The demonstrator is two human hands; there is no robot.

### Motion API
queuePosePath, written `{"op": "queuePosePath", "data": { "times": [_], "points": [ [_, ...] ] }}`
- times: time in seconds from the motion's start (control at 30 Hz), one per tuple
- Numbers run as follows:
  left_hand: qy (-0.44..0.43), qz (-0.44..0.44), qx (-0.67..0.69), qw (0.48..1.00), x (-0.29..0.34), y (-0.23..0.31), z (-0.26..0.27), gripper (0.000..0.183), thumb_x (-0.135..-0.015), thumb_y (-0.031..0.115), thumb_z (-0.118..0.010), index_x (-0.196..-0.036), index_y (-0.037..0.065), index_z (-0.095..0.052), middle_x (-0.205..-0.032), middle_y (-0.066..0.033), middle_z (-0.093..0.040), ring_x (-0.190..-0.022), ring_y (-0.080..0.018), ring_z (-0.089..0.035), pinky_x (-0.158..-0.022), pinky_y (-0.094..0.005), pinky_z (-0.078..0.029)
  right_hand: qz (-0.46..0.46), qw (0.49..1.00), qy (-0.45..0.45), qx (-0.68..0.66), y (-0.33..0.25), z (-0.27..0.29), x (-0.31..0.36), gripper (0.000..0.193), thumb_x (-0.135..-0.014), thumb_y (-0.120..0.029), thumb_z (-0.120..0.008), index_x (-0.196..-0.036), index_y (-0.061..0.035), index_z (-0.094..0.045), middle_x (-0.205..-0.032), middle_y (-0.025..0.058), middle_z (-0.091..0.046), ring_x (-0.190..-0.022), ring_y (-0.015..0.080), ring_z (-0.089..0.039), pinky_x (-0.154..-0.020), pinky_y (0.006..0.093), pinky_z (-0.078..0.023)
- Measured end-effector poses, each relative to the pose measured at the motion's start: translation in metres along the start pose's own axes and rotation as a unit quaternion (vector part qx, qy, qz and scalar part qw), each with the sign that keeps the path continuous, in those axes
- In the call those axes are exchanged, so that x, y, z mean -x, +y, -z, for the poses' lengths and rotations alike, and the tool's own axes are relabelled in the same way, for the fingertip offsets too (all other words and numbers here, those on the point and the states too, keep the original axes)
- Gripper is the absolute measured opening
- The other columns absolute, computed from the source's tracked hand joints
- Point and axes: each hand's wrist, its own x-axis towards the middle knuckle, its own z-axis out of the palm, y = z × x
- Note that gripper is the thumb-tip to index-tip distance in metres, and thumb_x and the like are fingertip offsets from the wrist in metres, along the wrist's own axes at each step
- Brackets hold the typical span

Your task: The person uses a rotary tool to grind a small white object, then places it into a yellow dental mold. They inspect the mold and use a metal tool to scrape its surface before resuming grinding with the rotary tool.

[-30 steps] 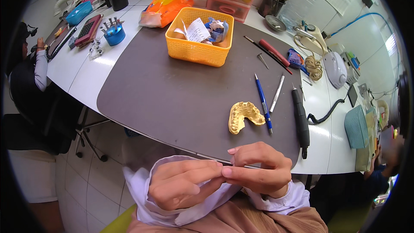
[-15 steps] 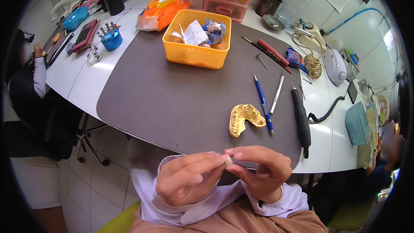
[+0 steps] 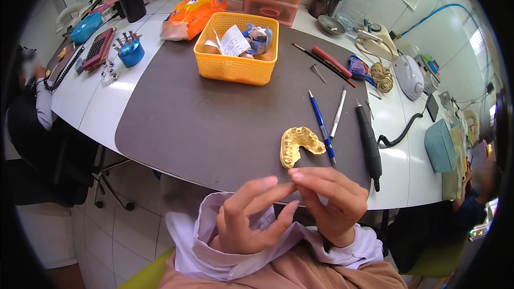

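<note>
My left hand (image 3: pixel 249 223) is held up before the table's near edge, thumb and fingers apart. One of its fingertips meets the fingertips of my right hand (image 3: pixel 336 203). The right fingers are bent together in a pinch, and whatever sits between them is hidden. Just beyond the fingers lies a yellowish dental cast (image 3: pixel 292 147), a horseshoe-shaped row of teeth, on the brown mat (image 3: pixel 214 123). To its right are a blue mechanical pencil (image 3: pixel 322 126), a slim white-handled tool (image 3: pixel 338 113) and a black rotary handpiece (image 3: pixel 369 147) with a coiled cord.
An orange-yellow basket (image 3: pixel 235 69) with paper and wrapped bits stands at the mat's back. Behind are an orange packet (image 3: pixel 195 13) and pink drawers (image 3: pixel 271 10). A blue bur holder (image 3: pixel 131 53) stands at left, a teal basket (image 3: pixel 440 147) at right. Other people sit at both sides.
Half a second ago a small cream tooth-shaped piece showed between both hands' fingertips; now it is out of sight. My left thumb and fingers have spread, and both hands have turned.
</note>
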Motion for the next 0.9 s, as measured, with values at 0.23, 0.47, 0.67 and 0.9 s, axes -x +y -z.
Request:
{"op": "queuePosePath", "data": {
  "times": [0.23, 0.47, 0.67, 0.9],
  "points": [
    [-0.02, 0.05, -0.127, 0.99, -0.01, -0.005, 0.022, 0.045, -0.078, 0.004, -0.075, -0.115, 0.001, -0.049, -0.102, -0.0082, -0.07, -0.083, -0.0212, -0.07, -0.071, -0.0282, -0.055, 0.019, 0.963, -0.164, 0.212, 0.018, 0.034, 0.005, 0.018, -0.072, 0.002, -0.068, -0.089, -0.0036, -0.068, -0.086, 0.0078, -0.068, -0.075, 0.0237, -0.066, -0.067, 0.0308, -0.052],
    [0.036, 0.106, -0.07, 0.991, -0.011, -0.023, 0.015, 0.03, -0.08, -0.001, -0.07, -0.107, 0.002, -0.058, -0.101, -0.0092, -0.067, -0.084, -0.0203, -0.07, -0.076, -0.0276, -0.055, -0.001, 0.957, -0.207, 0.204, 0.02, 0.034, -0.003, 0.022, -0.066, 0.0, -0.066, -0.088, -0.0019, -0.065, -0.089, 0.0061, -0.061, -0.085, 0.0221, -0.061, -0.068, 0.0325, -0.052],
    [0.043, 0.136, -0.059, 0.988, -0.013, -0.02, 0.018, 0.03, -0.085, -0.003, -0.063, -0.111, 0.0, -0.048, -0.094, -0.0133, -0.069, -0.082, -0.0201, -0.07, -0.079, -0.0277, -0.055, 0.007, 0.944, -0.246, 0.22, 0.016, 0.048, 0.003, 0.022, -0.065, 0.002, -0.062, -0.087, -0.0004, -0.063, -0.089, 0.0078, -0.06, -0.085, 0.0238, -0.059, -0.071, 0.0326, -0.052],
    [0.026, 0.149, -0.07, 0.986, -0.013, -0.021, 0.017, 0.029, -0.086, -0.005, -0.058, -0.112, 0.0, -0.046, -0.092, -0.0151, -0.07, -0.084, -0.0201, -0.069, -0.081, -0.0277, -0.054, 0.0, 0.94, -0.271, 0.209, 0.019, 0.045, 0.0, 0.026, -0.066, 0.003, -0.061, -0.091, -0.0007, -0.063, -0.086, 0.0072, -0.056, -0.083, 0.0236, -0.057, -0.069, 0.0318, -0.051]
  ]
}}
